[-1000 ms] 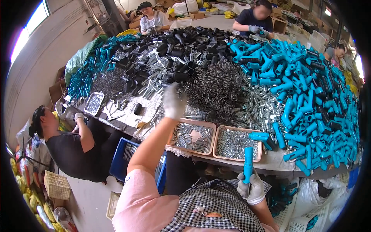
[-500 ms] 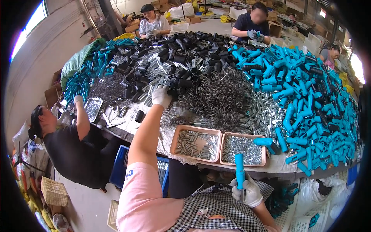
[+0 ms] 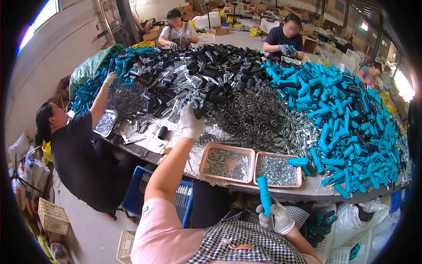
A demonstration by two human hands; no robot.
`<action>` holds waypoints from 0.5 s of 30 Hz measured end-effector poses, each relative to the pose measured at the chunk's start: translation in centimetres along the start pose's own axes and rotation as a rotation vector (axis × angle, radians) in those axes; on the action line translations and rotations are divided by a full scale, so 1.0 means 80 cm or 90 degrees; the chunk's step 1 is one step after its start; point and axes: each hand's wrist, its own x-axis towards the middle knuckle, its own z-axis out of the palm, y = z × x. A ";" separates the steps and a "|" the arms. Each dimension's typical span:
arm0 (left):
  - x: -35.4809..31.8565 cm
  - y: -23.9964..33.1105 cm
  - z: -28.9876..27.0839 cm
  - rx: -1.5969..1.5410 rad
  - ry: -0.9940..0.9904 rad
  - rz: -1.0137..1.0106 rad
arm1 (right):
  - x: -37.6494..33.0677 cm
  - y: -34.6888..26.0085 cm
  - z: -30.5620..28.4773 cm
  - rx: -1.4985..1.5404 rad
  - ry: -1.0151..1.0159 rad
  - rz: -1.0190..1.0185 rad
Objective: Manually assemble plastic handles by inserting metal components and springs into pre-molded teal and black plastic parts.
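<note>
My left hand (image 3: 192,124), in a white glove, reaches out over the near side of the parts pile. Its fingers are closed round a black plastic sleeve (image 3: 200,110), partly hidden by the glove. Close to my apron, my right hand (image 3: 279,218), also gloved, grips a teal plastic tool housing (image 3: 264,193) that points upward. A metal strip (image 3: 271,222) shows below the housing along the palm. Beyond my left hand lie silver metal channels (image 3: 175,115) and more black sleeves. A heap of dark coil springs (image 3: 248,116) is to its right.
Two pink trays hold metal pins (image 3: 218,172) and small silver parts (image 3: 278,167). Teal housings (image 3: 347,127) are heaped at right. A blue crate (image 3: 132,198) stands below the table edge. A co-worker in black (image 3: 83,163) reaches in from the left; others sit across the table.
My left hand has drawn back toward me and slightly right, with the black sleeve. The teal housing in my right hand tilts more to the left. The left co-worker's arm reaches farther out.
</note>
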 end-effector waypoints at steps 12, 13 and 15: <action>-0.131 0.152 -0.082 -1.067 -0.344 -0.530 | 0.006 0.009 0.016 -0.061 -0.058 0.042; -0.147 0.158 -0.083 -1.187 -0.414 -0.574 | 0.002 0.011 0.017 -0.054 -0.050 0.030; -0.178 0.171 -0.082 -1.179 -0.461 -0.625 | -0.001 0.013 0.014 -0.053 -0.055 0.026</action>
